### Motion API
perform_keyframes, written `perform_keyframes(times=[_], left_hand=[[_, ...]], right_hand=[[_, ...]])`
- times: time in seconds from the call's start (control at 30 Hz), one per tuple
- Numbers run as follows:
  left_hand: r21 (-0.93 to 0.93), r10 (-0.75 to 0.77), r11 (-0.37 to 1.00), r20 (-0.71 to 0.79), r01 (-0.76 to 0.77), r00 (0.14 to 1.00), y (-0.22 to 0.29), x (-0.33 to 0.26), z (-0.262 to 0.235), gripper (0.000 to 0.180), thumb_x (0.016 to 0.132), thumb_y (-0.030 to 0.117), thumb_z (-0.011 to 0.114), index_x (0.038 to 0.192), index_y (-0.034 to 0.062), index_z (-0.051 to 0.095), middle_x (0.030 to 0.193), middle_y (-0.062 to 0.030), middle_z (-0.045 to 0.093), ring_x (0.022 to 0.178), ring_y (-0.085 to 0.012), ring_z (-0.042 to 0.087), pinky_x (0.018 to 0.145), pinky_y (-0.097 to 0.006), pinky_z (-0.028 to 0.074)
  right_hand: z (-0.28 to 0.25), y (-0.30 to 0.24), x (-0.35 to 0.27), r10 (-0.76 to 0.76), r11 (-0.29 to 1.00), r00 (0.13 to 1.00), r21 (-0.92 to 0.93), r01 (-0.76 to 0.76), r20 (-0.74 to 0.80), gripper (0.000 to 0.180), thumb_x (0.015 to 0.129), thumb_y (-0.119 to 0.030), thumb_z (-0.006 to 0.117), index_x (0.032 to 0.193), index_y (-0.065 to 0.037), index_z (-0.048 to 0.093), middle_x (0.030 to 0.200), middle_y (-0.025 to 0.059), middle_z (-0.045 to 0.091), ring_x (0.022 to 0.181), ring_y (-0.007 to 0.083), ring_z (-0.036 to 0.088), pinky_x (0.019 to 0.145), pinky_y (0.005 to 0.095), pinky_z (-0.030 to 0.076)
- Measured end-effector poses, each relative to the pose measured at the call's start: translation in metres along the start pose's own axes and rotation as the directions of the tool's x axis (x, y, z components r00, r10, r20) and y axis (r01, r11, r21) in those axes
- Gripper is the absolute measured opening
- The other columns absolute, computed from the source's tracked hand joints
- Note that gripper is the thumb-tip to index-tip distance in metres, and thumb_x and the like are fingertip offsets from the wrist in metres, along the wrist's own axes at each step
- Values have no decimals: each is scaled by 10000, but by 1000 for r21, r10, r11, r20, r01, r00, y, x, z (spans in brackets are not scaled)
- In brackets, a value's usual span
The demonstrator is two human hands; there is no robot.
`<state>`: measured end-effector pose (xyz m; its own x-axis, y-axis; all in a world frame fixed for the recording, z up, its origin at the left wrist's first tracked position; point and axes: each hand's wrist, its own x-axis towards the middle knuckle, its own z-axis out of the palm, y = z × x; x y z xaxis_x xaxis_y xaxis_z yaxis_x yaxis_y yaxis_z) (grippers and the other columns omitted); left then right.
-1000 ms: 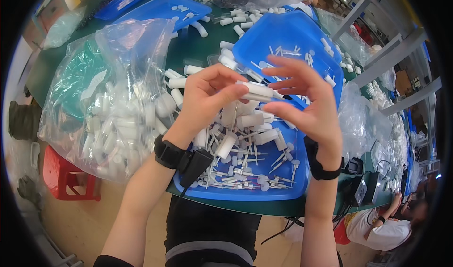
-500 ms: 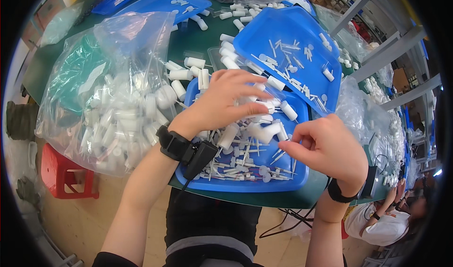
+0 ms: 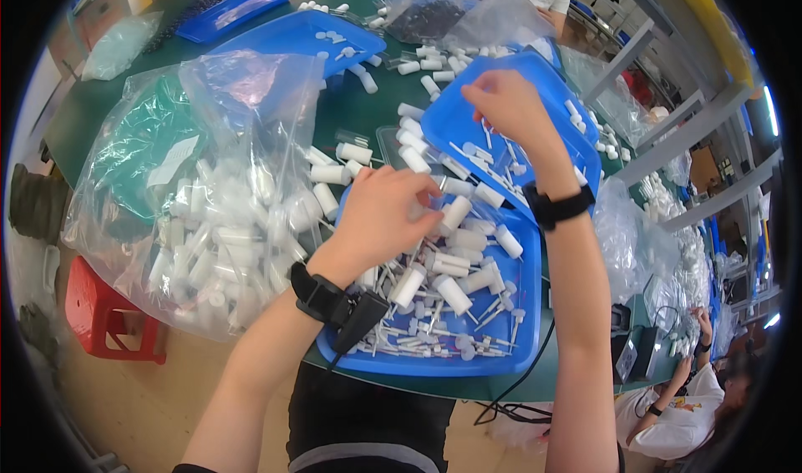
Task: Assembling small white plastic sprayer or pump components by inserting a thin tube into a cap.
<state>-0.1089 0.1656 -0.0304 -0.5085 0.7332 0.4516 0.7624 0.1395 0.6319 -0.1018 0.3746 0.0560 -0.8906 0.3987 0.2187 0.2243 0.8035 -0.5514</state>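
Observation:
My left hand [image 3: 386, 214] is curled over the left edge of the near blue tray [image 3: 531, 339], thumb and fingers drawn together. What lies between them is too small to make out. Under and beside it are loose white cylinders with thin stems, one white cylinder [image 3: 452, 294] among them. Small white stems with round discs [image 3: 468, 343] cover the tray's front. My right hand [image 3: 511, 109] is above the far blue tray [image 3: 451, 109], fingers pinched together. Thin stems [image 3: 487, 134] show just below its fingertips; whether it grips one is hidden.
A large clear bag [image 3: 225, 231] of white cylinders stands left of the near tray. More blue trays [image 3: 351, 43] and loose cylinders lie farther back on the green table [image 3: 334, 109]. A red stool [image 3: 104, 314] is at lower left; metal rails [image 3: 710, 130] rise at right. Other people sit nearby.
My right hand has gone from the near tray up and away to above the far tray. The left hand's fingers have drawn together. The head view has shifted slightly.

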Motion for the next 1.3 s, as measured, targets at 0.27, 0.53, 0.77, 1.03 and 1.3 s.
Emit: perform_keyframes(times=[0.27, 0.53, 0.77, 1.03, 1.3], left_hand=[[-38, 57, 998, -23, -57, 998, -4, -1, 0, 142, 687, 154, 660, 819, 113, 627, 738, -7, 594, 749, -205, 550, 680, -329, 396], [-83, 2, 997, 17, -1, 1000, 3, -1, -5, 139, 687, 138, 664, 816, 91, 638, 718, -37, 571, 693, -184, 560, 669, -295, 413], [-787, -460, 587, -135, 187, 878, -6, 3, -4, 173, 818, 86, 617, 971, 13, 646, 842, -49, 611, 762, -116, 608, 702, -244, 480], [-910, -466, 392, -71, 133, 882, -2, 8, -3, 238, 833, 63, 624, 1058, -7, 588, 949, -60, 630, 858, -123, 606, 803, -260, 484], [-888, -397, 447, -90, 107, 914, 2, 6, -3, 225, 825, -16, 575, 1049, -10, 565, 1008, -96, 621, 906, -152, 602, 822, -280, 477]], right_hand=[[75, 27, 115, -41, 900, 997, -431, 65, 64, 344, 715, -209, 565, 1024, -77, 642, 1016, 149, 643, 979, 287, 604, 896, 432, 408], [101, 24, 116, -95, 808, 995, -587, 52, -43, 307, 715, -300, 598, 929, -90, 664, 927, 106, 667, 904, 287, 623, 886, 460, 390], [9, -40, -10, -152, 965, 987, 210, 159, -49, 294, 788, -262, 626, 965, -28, 618, 776, 88, 636, 680, 168, 601, 635, 281, 463], [-13, -24, -119, -65, 629, 988, 775, -70, 142, 222, 837, -30, 589, 1050, 22, 549, 956, 62, 612, 828, 104, 575, 732, 235, 474], [-19, -18, -124, -43, 563, 998, 827, -5, 36, 218, 849, -55, 601, 1056, 8, 573, 956, 52, 610, 874, 105, 581, 753, 252, 496]])
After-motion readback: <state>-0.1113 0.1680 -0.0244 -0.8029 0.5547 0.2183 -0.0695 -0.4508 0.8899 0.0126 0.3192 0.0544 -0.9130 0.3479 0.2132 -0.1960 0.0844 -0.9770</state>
